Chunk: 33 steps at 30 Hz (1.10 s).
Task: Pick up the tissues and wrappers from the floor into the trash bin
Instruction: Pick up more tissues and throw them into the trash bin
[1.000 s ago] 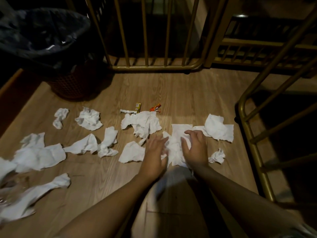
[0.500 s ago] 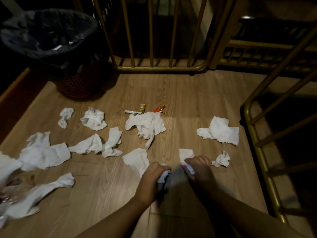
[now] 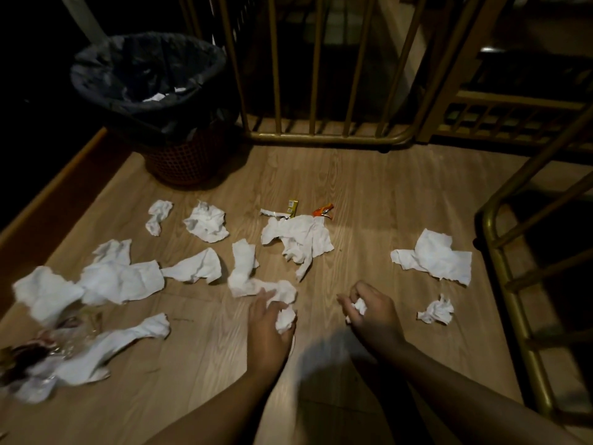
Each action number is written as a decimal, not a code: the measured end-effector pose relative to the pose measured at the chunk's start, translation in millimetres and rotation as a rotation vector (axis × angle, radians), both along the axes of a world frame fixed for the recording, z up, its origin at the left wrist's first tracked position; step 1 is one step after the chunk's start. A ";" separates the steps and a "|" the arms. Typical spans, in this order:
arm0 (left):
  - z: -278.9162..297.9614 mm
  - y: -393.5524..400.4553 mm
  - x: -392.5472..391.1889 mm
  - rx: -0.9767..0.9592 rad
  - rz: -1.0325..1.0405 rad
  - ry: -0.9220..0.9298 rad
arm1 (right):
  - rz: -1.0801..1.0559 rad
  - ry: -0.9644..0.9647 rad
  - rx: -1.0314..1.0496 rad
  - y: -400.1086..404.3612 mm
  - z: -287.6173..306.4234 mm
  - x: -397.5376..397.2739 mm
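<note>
Both hands are balling tissue so it carries easier: left hand fingers curled round a white wad, right hand clenching a smaller scrap, bin well off.

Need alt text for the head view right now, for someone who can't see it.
Both hands clutch crumpled tissue just above a wooden floor: left hand, right hand. About a dozen white tissues and a few small wrappers remain scattered. The lined trash bin stands far left beside a gold railing.
</note>
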State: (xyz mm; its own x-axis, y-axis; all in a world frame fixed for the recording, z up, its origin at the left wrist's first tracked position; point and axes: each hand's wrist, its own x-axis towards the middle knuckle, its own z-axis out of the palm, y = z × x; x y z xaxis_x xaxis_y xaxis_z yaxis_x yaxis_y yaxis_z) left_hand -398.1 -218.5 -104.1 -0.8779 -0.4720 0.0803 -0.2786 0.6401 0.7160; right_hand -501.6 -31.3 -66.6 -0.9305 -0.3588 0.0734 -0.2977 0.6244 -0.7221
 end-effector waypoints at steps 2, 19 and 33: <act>7.4 1.9 5.1 0.087 -0.036 0.072 | 0.037 -0.003 -0.009 -5.3 1.9 3.3; 170.4 -56.0 -90.8 0.094 0.223 0.364 | -0.196 -0.098 -0.571 -128.8 100.9 -38.3; 289.1 -200.7 -156.1 0.582 0.723 0.548 | -0.091 -0.586 -0.756 -288.7 253.9 -107.1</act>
State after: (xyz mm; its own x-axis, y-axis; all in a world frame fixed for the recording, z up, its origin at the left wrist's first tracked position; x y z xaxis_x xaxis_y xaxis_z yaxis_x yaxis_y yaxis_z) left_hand -554.2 -419.2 185.0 -0.2888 -0.9570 -0.0264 -0.0030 -0.0267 0.9996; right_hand -608.7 -320.0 187.3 -0.9150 -0.3316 -0.2300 0.2652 -0.0645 -0.9620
